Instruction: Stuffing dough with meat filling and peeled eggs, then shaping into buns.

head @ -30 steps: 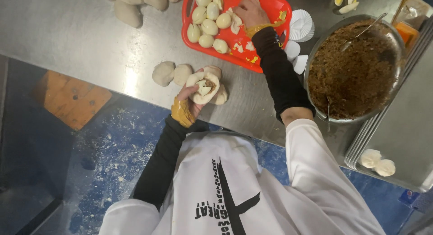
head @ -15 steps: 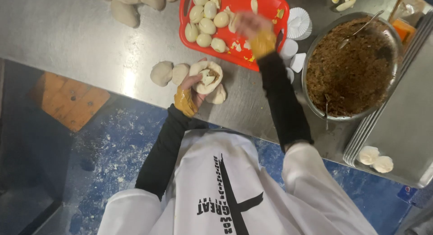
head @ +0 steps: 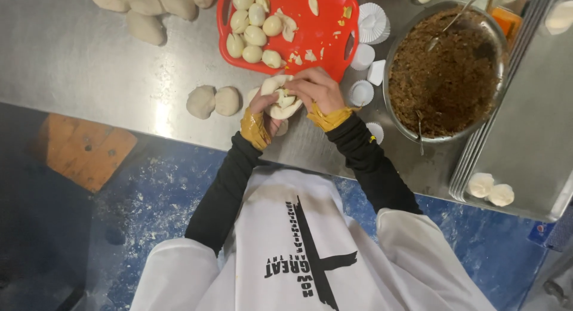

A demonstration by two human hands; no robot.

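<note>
My left hand (head: 263, 110) cups a flattened round of pale dough (head: 280, 103) with egg pieces in its middle, just above the steel counter's front edge. My right hand (head: 318, 89) rests on top of the dough, fingers pressing into the filling. Both wrists carry tan bands over black sleeves. Behind the hands lies a red tray (head: 325, 30) with several peeled boiled eggs (head: 253, 34) and egg slices. To the right stands a large metal bowl of brown minced filling (head: 444, 72) with a spoon in it.
Two dough balls (head: 213, 101) sit left of my hands, more dough pieces (head: 146, 9) at the back left. White paper cups (head: 373, 23) lie between tray and bowl. Stacked metal trays (head: 525, 138) at the right hold two filled buns (head: 490, 189). Blue floor below.
My right hand has come back from the red tray to the dough in my left hand and now presses on it. The left hand has stayed put with the dough.
</note>
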